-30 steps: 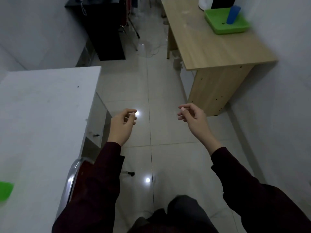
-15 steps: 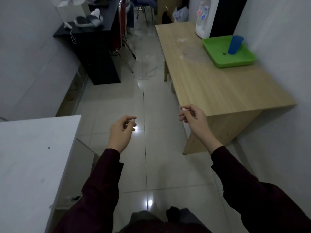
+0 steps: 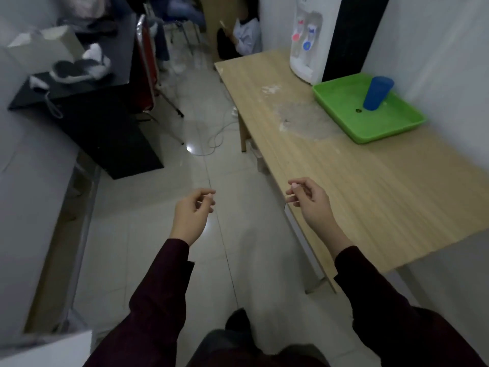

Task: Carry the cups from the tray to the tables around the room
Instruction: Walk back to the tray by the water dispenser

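Head view showed the left hand and right hand empty, fingers loosely curled, above the floor beside the wooden counter, while one blue cup, apparently upright, stood in the green tray far along it.

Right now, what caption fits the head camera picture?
Empty hands approach a blue plastic cup in a green plastic tray.
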`<action>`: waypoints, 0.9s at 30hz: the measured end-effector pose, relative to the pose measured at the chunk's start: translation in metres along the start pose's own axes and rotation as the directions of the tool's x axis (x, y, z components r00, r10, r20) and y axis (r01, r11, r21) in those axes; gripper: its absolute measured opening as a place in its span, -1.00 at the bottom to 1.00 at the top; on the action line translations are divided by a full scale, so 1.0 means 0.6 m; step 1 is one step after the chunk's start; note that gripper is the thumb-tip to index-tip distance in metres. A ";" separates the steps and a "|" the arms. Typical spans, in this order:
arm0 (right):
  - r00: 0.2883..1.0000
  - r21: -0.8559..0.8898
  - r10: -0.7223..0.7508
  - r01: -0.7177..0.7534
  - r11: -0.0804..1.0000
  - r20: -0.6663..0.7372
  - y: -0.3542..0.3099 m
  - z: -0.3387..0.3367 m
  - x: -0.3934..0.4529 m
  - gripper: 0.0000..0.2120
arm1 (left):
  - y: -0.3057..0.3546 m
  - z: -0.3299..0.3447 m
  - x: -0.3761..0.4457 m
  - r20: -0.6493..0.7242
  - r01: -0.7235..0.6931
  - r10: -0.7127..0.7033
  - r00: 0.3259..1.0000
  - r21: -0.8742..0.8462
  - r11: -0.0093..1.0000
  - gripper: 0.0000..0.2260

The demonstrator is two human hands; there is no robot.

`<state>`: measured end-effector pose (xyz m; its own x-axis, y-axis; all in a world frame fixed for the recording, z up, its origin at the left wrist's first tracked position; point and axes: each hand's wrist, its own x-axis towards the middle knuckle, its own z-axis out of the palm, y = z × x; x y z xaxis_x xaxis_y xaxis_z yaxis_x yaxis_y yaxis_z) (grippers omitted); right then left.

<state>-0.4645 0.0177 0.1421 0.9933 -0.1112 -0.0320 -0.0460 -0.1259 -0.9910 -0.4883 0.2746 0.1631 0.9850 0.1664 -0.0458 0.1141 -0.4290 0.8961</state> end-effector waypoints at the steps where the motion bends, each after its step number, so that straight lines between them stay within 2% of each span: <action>1: 1.000 0.003 0.002 -0.002 1.000 -0.028 -0.003 0.007 0.026 -0.85 | 0.002 0.000 0.041 0.033 -0.002 0.001 0.999 0.009 1.000 -0.83; 7: 0.982 -0.020 0.014 -0.018 1.000 -0.188 -0.006 0.005 0.168 -0.85 | 0.028 0.045 0.241 0.180 -0.059 0.056 0.982 0.010 0.998 -0.83; 14: 0.927 -0.012 0.066 -0.076 0.997 -0.369 0.047 -0.058 0.366 -0.86 | 0.061 0.195 0.470 0.358 -0.134 0.106 0.928 0.054 0.990 -0.84; 17: 0.884 0.013 0.128 -0.137 0.991 -0.450 0.072 -0.100 0.464 -0.87 | 0.084 0.295 0.575 0.442 -0.155 0.095 0.892 0.101 0.983 -0.84; 21: 0.814 -0.016 0.128 -0.166 0.986 -0.566 0.088 -0.160 0.573 -0.86 | 0.107 0.436 0.671 0.528 -0.294 0.116 0.841 0.265 0.918 -0.77; 24: 0.742 -0.028 0.128 -0.194 0.981 -0.658 0.100 -0.208 0.645 -0.74 | 0.112 0.534 0.713 0.558 -0.377 0.126 0.820 0.361 0.853 -0.67; 27: 0.665 0.032 0.203 -0.260 0.965 -0.718 0.120 -0.256 0.707 -0.61 | 0.109 0.608 0.731 0.566 -0.396 0.101 0.818 0.428 0.813 -0.52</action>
<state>-0.0627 -0.1897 0.0772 0.5754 -0.8076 -0.1294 -0.2993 -0.0607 -0.9522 -0.0019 -0.0043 0.0404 0.8908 -0.4095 -0.1971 -0.2417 -0.7942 0.5575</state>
